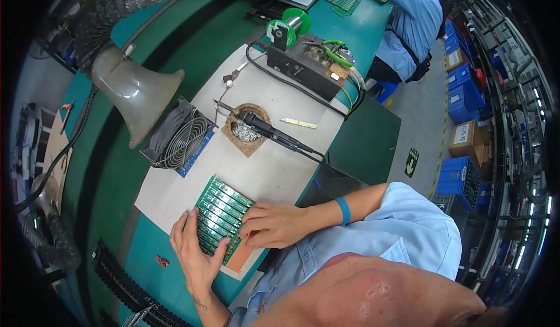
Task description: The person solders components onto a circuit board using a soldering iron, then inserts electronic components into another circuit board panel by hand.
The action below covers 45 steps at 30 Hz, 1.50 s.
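Both hands press flat on the green circuit board panel (220,217) on the desk (274,169), the left hand (195,251) at its near end with fingers spread, the right hand (274,225) on its right side, fingers together.

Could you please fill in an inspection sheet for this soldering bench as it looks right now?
Surface: white mat on a green bench.
Job's things: green circuit board panel lying flat on the mat.
Clutter: soldering iron resting across its stand, small fan, solder spool, black box, fume hood.
Grippers: left hand at the panel's left edge; right hand pressed flat on its right side.
Cables: black cable loops from the box across the mat.
Surroundings: another person at the next bench; blue crates on the floor.
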### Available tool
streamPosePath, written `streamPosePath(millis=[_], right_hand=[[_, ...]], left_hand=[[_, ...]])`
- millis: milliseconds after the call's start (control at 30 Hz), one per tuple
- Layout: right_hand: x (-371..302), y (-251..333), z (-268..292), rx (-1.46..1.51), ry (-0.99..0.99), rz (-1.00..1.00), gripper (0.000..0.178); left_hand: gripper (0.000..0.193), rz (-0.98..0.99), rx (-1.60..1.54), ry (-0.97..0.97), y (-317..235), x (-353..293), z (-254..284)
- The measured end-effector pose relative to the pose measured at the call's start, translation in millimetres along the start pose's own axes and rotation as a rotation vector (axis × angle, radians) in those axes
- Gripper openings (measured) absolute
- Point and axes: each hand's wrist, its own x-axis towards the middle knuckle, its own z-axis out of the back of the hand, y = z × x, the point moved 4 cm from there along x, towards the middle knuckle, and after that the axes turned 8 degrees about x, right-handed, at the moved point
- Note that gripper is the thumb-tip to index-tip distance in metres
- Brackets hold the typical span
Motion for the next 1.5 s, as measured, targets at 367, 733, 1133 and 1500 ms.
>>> streamPosePath(millis=[367,733,1133,1500], right_hand=[[-2,-1,-2,0.043,-0.027,-0.009,0.009],[1,2,1,0.035,-0.031,-0.035,0.008],[-12,-6,23,0.309,-0.365,-0.062,0.028],[-19,-60,54,1.471,-1.153,-0.465,0.042]], left_hand=[[0.089,-0.002,-0.009,-0.019,1,-1,-2],[0.088,0.001,-0.021,-0.012,2,0,-2],[0.086,-0.007,-0.034,-0.012,2,0,-8],[0.086,0.022,-0.059,-0.032,6,-2,-8]])
